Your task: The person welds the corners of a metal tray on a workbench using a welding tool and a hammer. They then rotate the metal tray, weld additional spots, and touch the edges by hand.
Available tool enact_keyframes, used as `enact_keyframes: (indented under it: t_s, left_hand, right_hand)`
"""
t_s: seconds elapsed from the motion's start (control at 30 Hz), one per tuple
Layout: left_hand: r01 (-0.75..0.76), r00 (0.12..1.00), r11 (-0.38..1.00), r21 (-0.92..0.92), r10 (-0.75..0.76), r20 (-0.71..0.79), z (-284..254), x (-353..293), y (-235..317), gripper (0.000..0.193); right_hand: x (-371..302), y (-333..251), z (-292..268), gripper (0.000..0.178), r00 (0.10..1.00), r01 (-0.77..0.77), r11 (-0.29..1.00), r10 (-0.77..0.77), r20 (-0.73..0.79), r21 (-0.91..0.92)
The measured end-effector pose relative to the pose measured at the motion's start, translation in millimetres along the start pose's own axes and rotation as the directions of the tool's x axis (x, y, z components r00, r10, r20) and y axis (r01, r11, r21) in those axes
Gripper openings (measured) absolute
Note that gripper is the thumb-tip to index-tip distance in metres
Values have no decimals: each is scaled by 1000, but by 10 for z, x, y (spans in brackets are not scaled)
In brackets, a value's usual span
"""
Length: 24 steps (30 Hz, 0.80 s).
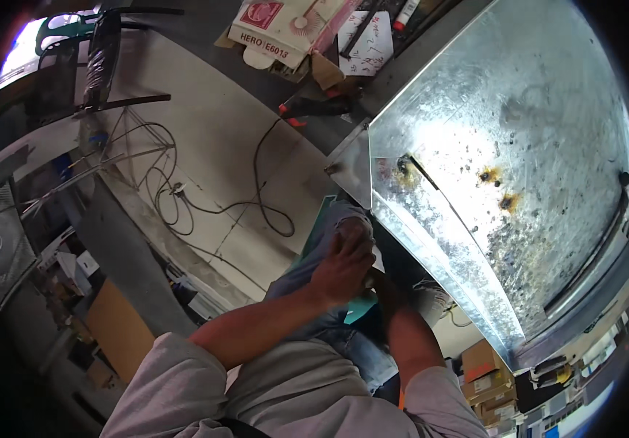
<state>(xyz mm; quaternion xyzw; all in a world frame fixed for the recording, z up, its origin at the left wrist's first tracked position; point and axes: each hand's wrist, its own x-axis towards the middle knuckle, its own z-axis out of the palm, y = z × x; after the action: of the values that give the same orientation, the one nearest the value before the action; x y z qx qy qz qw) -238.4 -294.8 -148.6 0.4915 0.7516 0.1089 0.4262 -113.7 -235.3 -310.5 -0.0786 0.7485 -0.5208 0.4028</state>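
Over my jeans-clad knee (313,252), my two hands are together. My left hand (343,264) is closed, its fingers curled, and it covers much of the other hand. Only a small part of my right hand (375,283) shows beside it, with its fingers hidden. Whatever the left fingers hold, if anything, cannot be made out. Nearest to the hands, on the right, is a large shiny sheet-metal piece (548,153) with a bent edge and brown-black burn spots. A thin dark rod (424,173) lies on it.
A torn white-and-pink carton (292,29), a scribbled paper (369,47) and a red-capped marker (406,13) lie at the top. A black cable (256,175) loops over the floor. A chair (101,62) stands far left. Cardboard boxes (486,379) are stacked at lower right.
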Motion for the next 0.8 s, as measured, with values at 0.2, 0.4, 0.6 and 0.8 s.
enact_keyframes:
  t_s: [0.2,0.4,0.6,0.8]
  left_hand:
    - [-120,986,992,32,123,-115,-25,332,-42,60]
    - [-215,936,963,161,250,-249,103,362,-158,53]
    - [-290,849,937,195,346,-400,418,67,-356,41]
    - [-227,802,952,207,303,-514,451,-254,-566,40]
  right_hand:
    - [-84,115,-168,62,967,-250,968,248,-64,-20]
    - [11,-6,-330,62,892,-399,917,390,-228,8]
    - [-369,12,193,61,857,-452,892,441,-266,22]
    - [-306,-36,413,61,823,-520,854,495,-279,-15]
